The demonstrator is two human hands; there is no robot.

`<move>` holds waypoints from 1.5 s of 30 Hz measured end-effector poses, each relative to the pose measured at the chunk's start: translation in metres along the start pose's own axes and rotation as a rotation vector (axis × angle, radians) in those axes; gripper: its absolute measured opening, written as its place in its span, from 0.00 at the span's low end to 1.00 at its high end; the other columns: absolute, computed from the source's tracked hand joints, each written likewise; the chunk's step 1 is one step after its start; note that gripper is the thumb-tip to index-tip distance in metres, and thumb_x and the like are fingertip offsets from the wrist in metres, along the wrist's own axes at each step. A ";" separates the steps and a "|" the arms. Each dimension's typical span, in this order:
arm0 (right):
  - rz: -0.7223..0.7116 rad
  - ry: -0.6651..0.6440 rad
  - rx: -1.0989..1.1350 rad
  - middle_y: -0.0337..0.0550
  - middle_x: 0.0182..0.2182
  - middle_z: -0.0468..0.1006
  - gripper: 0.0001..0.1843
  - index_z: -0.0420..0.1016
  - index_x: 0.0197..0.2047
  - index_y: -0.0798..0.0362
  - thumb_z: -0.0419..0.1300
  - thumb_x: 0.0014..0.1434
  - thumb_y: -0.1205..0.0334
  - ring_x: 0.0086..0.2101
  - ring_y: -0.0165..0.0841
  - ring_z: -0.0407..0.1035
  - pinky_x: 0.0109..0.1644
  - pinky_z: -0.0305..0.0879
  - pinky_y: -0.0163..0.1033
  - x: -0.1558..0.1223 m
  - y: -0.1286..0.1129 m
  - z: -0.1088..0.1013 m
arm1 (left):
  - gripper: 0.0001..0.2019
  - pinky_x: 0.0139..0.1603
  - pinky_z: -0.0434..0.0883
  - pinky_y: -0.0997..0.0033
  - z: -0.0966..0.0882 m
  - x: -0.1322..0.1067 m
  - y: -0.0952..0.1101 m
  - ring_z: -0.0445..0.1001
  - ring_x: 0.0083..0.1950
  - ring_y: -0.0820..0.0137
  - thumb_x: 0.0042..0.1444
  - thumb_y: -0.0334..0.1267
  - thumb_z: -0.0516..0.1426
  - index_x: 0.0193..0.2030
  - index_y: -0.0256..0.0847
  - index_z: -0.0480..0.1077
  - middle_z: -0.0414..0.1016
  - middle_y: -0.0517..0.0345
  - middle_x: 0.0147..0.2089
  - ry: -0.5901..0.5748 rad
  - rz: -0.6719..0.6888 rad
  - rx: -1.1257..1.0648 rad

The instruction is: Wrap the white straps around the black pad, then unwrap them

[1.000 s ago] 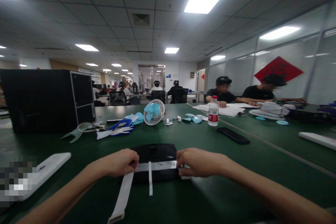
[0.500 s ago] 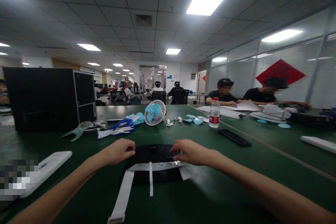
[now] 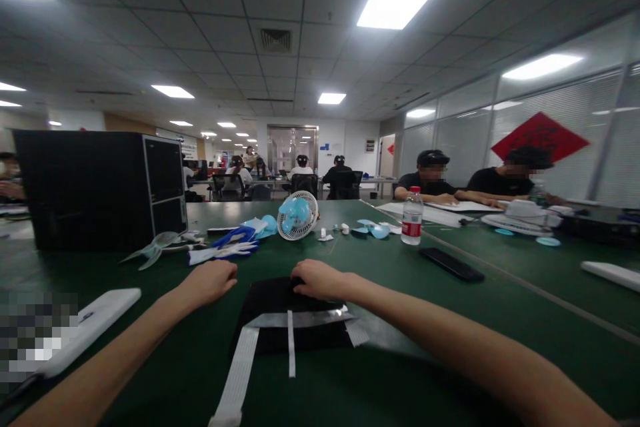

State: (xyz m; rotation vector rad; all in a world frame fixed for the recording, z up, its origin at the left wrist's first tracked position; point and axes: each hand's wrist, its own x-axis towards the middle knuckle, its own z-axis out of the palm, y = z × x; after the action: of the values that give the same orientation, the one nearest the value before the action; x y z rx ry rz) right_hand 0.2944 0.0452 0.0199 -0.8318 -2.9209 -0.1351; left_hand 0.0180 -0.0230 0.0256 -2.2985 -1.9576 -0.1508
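Your right hand [image 3: 320,280] is at the far edge of the flat black piece [image 3: 273,297] in the lower centre of the frame, fingers bent down over it; whether they grip it, you cannot tell. Your left hand [image 3: 213,280] is apart from that piece, left of centre, fingers loosely curled, with nothing visible in them. A grey band [image 3: 320,318] crosses the black piece, a thin white strip [image 3: 291,353] lies over the band, and a ribbed white strap [image 3: 240,367] runs toward the bottom edge. A small fan [image 3: 299,213] stands tilted mid-frame.
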 end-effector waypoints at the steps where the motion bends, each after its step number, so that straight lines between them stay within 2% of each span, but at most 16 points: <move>1: 0.002 -0.005 -0.003 0.49 0.40 0.77 0.17 0.76 0.46 0.56 0.60 0.57 0.56 0.40 0.38 0.71 0.41 0.65 0.38 0.003 0.002 0.002 | 0.10 0.40 0.68 0.66 0.001 0.000 0.000 0.74 0.42 0.64 0.56 0.42 0.52 0.37 0.43 0.74 0.77 0.53 0.41 -0.006 -0.005 0.004; 5: -0.006 -0.008 0.018 0.47 0.39 0.78 0.17 0.77 0.45 0.56 0.60 0.57 0.54 0.38 0.36 0.71 0.37 0.63 0.35 0.005 0.005 0.003 | 0.11 0.41 0.69 0.66 0.005 0.002 -0.003 0.75 0.43 0.64 0.55 0.43 0.53 0.39 0.44 0.73 0.77 0.53 0.43 -0.038 -0.020 -0.010; 9: 0.012 -0.009 0.056 0.46 0.38 0.79 0.16 0.78 0.44 0.56 0.59 0.57 0.55 0.36 0.34 0.71 0.35 0.61 0.33 -0.007 0.006 -0.007 | 0.11 0.41 0.69 0.65 0.010 0.003 -0.007 0.75 0.43 0.63 0.55 0.43 0.53 0.39 0.44 0.73 0.77 0.53 0.43 -0.054 -0.024 -0.009; 13: 0.139 0.038 0.088 0.45 0.35 0.80 0.14 0.79 0.41 0.56 0.59 0.57 0.57 0.32 0.32 0.71 0.33 0.60 0.32 -0.028 0.018 -0.025 | 0.11 0.41 0.70 0.64 0.010 0.003 -0.008 0.75 0.44 0.62 0.55 0.43 0.53 0.40 0.44 0.73 0.77 0.52 0.43 -0.079 -0.035 0.003; 16: 0.315 0.074 0.089 0.45 0.33 0.80 0.13 0.80 0.39 0.56 0.59 0.56 0.57 0.31 0.31 0.71 0.32 0.59 0.32 -0.049 0.043 -0.037 | 0.13 0.41 0.70 0.66 0.010 0.000 -0.007 0.75 0.45 0.63 0.55 0.44 0.53 0.42 0.44 0.73 0.77 0.53 0.45 -0.117 -0.051 -0.043; 19: 0.466 0.119 0.052 0.44 0.31 0.80 0.13 0.81 0.36 0.55 0.59 0.56 0.56 0.31 0.32 0.70 0.32 0.58 0.33 -0.076 0.079 -0.043 | 0.13 0.41 0.70 0.67 0.010 -0.002 -0.006 0.75 0.45 0.62 0.55 0.45 0.53 0.42 0.44 0.73 0.77 0.53 0.46 -0.143 -0.049 -0.061; 23: 0.655 0.141 0.031 0.45 0.29 0.79 0.12 0.81 0.33 0.55 0.59 0.55 0.56 0.30 0.33 0.70 0.31 0.58 0.34 -0.118 0.128 -0.042 | 0.13 0.42 0.70 0.66 0.012 -0.001 -0.004 0.75 0.45 0.62 0.54 0.45 0.53 0.42 0.44 0.73 0.76 0.52 0.46 -0.139 -0.029 -0.032; 27: 0.808 0.123 0.011 0.46 0.28 0.78 0.12 0.80 0.30 0.56 0.59 0.54 0.58 0.29 0.33 0.70 0.29 0.58 0.34 -0.156 0.161 -0.039 | 0.13 0.42 0.70 0.65 0.016 0.001 -0.004 0.75 0.45 0.62 0.53 0.45 0.53 0.41 0.44 0.73 0.77 0.51 0.45 -0.126 -0.009 0.016; 33: 1.014 0.086 -0.016 0.48 0.34 0.79 0.10 0.79 0.31 0.55 0.62 0.51 0.57 0.35 0.36 0.72 0.30 0.59 0.33 -0.184 0.195 -0.032 | 0.15 0.43 0.70 0.65 0.015 0.000 -0.003 0.74 0.46 0.62 0.54 0.46 0.53 0.43 0.43 0.73 0.76 0.51 0.47 -0.138 -0.009 0.001; 37: 1.085 0.065 -0.022 0.51 0.36 0.79 0.11 0.78 0.31 0.55 0.61 0.50 0.56 0.36 0.39 0.72 0.30 0.60 0.34 -0.192 0.211 -0.027 | 0.16 0.44 0.70 0.65 0.013 -0.002 -0.003 0.74 0.47 0.61 0.53 0.47 0.53 0.45 0.43 0.73 0.76 0.51 0.48 -0.148 -0.005 -0.001; 45: 1.164 0.013 -0.025 0.54 0.40 0.77 0.14 0.76 0.37 0.56 0.61 0.49 0.56 0.41 0.43 0.72 0.34 0.63 0.37 -0.203 0.222 -0.026 | 0.16 0.44 0.71 0.64 0.008 -0.005 0.001 0.74 0.47 0.61 0.53 0.47 0.53 0.44 0.43 0.73 0.75 0.50 0.48 -0.159 -0.002 -0.019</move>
State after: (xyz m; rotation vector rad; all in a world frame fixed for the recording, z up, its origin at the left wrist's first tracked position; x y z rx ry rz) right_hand 0.5860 0.1248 0.0337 -2.2754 -1.9587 -0.0671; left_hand 0.0184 -0.0269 0.0167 -2.3880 -2.0397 0.0131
